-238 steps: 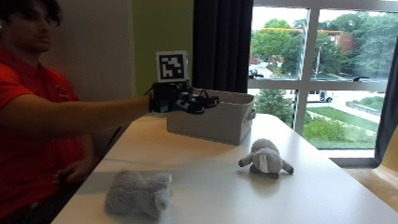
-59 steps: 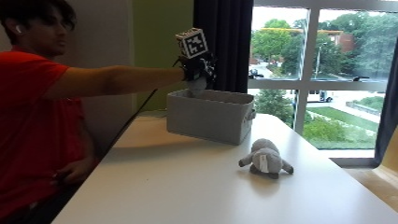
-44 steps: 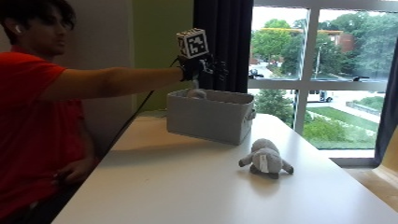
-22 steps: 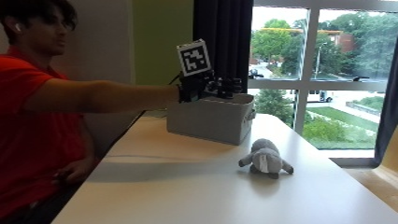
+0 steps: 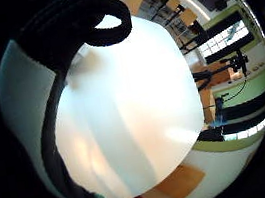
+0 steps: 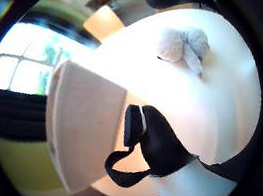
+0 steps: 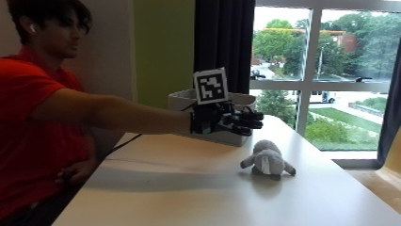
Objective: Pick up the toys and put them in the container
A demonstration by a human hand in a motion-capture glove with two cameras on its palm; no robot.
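Right hand (image 7: 227,120) empty, fingers relaxed, btwn bin (image 7: 181,100) & toy (image 7: 268,160) on table (image 7: 188,188); next: reach for toy, grip it.

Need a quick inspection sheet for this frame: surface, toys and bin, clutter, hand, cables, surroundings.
Surface: white table, bare in front.
Job's things: grey bin at the far end; plush toy lying on the table, apart from the bin.
Clutter: nothing seen.
Hand: gloved right hand in the air in front of the bin, fingers loosely curled, holding nothing.
Cables: one dark cable running off the table's left edge.
Surroundings: window with dark curtain behind.
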